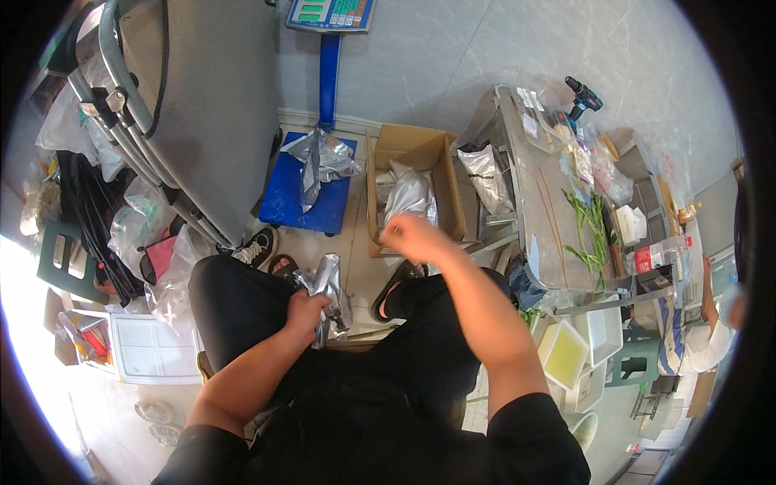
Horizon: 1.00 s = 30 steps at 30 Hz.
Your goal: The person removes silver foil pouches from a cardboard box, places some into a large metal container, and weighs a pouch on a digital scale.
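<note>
Centrally, an open cardboard box [414,174] stands on the floor, and all positions are taken from it. Left of the box, a blue platform scale [303,194] carries a crumpled silver foil bag [323,158]. Right of the box stands a metal worktable [546,242] with green stalks [588,226] on it. Inside the box lies another foil pouch [410,194]. Just below the box's near edge, the right hand [412,236] is clenched, motion-blurred; contents cannot be told. Lower left of the box, the left hand [305,311] grasps a silver foil pouch [330,293] over the lap.
</note>
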Available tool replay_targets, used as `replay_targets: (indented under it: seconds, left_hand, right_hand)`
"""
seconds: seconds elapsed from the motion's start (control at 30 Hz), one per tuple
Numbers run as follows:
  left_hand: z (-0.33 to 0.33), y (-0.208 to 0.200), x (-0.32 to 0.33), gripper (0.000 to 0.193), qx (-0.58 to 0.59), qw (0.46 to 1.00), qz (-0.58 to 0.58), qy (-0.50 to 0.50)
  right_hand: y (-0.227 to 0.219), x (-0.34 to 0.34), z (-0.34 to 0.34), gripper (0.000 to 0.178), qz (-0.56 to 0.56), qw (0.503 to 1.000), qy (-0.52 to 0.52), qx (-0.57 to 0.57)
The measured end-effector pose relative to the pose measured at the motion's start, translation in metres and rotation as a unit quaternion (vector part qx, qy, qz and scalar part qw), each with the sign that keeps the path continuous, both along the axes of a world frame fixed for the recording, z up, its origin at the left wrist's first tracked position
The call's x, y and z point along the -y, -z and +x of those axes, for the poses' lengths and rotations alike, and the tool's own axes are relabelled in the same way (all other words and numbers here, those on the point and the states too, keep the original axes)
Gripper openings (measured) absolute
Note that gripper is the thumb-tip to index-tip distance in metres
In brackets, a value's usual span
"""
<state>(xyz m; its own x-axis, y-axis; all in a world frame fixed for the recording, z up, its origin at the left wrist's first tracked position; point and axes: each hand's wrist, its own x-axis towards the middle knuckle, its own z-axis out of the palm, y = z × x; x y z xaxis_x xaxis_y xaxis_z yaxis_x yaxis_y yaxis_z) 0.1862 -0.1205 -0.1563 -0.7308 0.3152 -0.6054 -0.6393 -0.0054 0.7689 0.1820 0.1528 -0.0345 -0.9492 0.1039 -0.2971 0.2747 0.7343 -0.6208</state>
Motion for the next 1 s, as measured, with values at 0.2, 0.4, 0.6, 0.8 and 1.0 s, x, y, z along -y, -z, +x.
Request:
replay_targets:
  seconds: [0.2, 0.4, 0.6, 0.8, 1.0]
  left_hand:
    - [0.002, -0.012, 0.000, 0.019, 0.016, 0.999, 0.033, 0.026]
    - [0.003, -0.023, 0.002, 0.021, -0.037, 0.989, 0.030, 0.139]
    - [-0.002, -0.038, 0.002, 0.038, -0.010, 0.984, 0.128, 0.121]
    - [-0.006, -0.069, 0.002, 0.041, 0.054, 0.983, 0.174, 0.016]
    - [-0.004, -0.050, 0.001, 0.026, 0.051, 0.991, 0.128, 0.006]
  right_hand:
    - [0.061, 0.091, 0.041, 0.114, 0.037, 0.975, -0.210, 0.065]
    - [0.054, 0.096, 0.030, 0.080, 0.102, 0.976, -0.190, 0.024]
    - [0.010, 0.069, 0.035, 0.026, 0.106, 0.974, -0.178, -0.086]
    - [-0.077, 0.003, 0.023, 0.025, 0.165, 0.936, 0.026, -0.309]
    - [-0.075, -0.055, 0.015, 0.024, 0.241, 0.919, 0.147, -0.275]
